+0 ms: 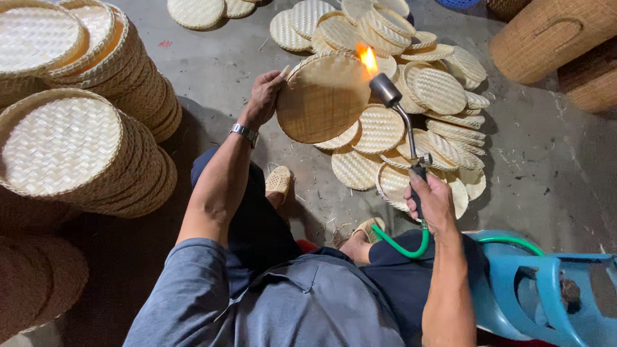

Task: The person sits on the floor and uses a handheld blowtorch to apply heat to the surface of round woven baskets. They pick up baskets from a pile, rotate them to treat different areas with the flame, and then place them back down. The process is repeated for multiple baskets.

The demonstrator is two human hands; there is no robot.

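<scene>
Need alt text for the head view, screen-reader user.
Seen from above, a seated person's left hand holds a round woven bamboo tray on edge while the right hand aims a lit metal gas torch at its rim. More woven trays lie heaped on the concrete floor.

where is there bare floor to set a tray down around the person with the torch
Bare grey concrete floor lies between the tall stacks of round woven bamboo trays and the scattered pile of loose woven trays. More lies right of that pile, below the big woven baskets. It is crowded under the left hand with its tray and around the right hand with the gas torch.
</scene>
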